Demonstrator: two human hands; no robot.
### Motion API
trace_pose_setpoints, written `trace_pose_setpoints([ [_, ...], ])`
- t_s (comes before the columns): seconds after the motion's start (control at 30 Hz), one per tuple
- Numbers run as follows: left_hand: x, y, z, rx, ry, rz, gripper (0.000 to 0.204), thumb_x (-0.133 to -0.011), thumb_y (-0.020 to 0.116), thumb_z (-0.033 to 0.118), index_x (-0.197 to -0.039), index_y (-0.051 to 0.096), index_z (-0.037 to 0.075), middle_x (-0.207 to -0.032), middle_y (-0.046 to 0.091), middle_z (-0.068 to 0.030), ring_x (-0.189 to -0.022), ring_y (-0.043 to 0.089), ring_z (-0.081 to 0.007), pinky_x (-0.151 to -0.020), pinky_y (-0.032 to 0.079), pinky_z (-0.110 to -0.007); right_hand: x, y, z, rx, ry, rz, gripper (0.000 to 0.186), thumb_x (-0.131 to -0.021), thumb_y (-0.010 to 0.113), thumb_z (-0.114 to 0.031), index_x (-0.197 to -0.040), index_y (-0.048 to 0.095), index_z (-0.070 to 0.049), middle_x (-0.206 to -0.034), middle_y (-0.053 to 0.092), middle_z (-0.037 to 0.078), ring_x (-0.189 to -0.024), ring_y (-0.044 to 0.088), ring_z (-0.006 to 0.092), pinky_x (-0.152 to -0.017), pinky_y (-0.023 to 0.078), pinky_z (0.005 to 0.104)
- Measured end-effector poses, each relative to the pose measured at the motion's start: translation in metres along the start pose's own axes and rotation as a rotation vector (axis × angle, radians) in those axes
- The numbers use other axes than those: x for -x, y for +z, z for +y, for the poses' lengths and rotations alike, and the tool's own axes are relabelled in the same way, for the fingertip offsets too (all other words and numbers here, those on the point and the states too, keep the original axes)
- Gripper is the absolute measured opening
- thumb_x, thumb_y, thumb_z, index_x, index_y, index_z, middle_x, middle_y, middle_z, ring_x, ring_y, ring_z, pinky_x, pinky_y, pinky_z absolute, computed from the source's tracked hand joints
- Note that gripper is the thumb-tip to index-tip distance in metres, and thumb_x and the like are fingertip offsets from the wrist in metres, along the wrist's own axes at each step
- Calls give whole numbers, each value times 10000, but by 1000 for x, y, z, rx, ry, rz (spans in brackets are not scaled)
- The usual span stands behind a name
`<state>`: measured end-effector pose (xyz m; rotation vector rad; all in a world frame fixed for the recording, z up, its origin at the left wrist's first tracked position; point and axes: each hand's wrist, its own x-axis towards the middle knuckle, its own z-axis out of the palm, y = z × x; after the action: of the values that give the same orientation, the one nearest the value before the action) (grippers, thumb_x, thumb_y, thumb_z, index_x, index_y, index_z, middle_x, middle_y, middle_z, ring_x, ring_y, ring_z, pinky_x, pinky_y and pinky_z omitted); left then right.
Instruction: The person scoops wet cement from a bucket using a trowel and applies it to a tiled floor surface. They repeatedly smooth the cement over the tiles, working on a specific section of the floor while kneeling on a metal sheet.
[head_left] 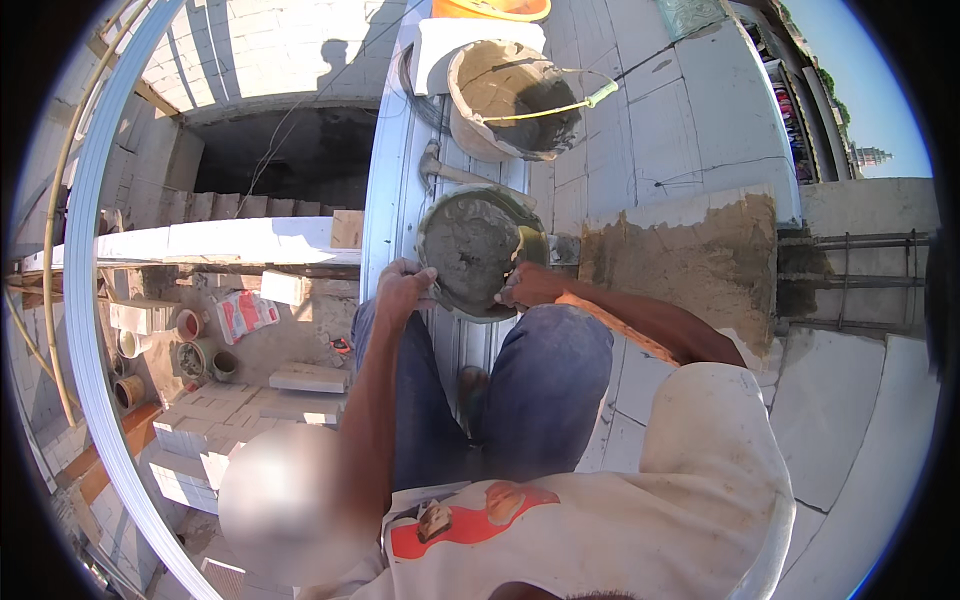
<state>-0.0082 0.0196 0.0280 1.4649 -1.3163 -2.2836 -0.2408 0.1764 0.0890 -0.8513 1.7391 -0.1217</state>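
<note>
Bowl point(535, 228) of wet grey mortar point(465, 245) is on the metal platform point(392, 190), just beyond the knees, spanning most of the width and nearer the right edge, along the blocks. Left hand point(405, 287) pinches the near-left rim, thumb on top, fingers outside. Right hand point(530, 287) is curled at the near-right rim; can't tell if it also has a tool. Opposed grips probably for balance, close to the body for easy reach.

Bucket point(464, 125) with mortar stands farther along the platform's right edge, likely within reach as supply. Hammer point(430, 167) lies between bucket and bowl, probably parked out of the way.

Hidden: bowl's underside, so resting or lifted is unclear; most right fingers; far end of the hammer handle. Only one shoe point(472, 388) shows between the knees. Tubs point(190, 325) below left: contents hard to read. Orange basin point(490, 10) cut off at top.
</note>
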Motion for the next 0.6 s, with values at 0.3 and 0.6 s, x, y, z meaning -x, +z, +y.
trace_pose_setpoints([
  [0.3,-6,-1,-3,-45,-10,2,301,-888,790,160,-1044,646,-53,-920,693,-134,-759,713,-226,-619,647,-368,2,58,-5,-1496,184,-199,264,-1048,640,-305,-1063,657,-42,-747,556,10,-562,498,85,-469,407,234],
  [0.6,-5,-1,-5,-61,4,23,313,-891,790,157,-1047,649,-75,-919,711,-150,-748,731,-246,-614,648,-379,59,23,12,-1139,186,249,286,-1044,624,-318,-1065,651,-34,-858,664,85,-622,633,176,-534,510,322],
])
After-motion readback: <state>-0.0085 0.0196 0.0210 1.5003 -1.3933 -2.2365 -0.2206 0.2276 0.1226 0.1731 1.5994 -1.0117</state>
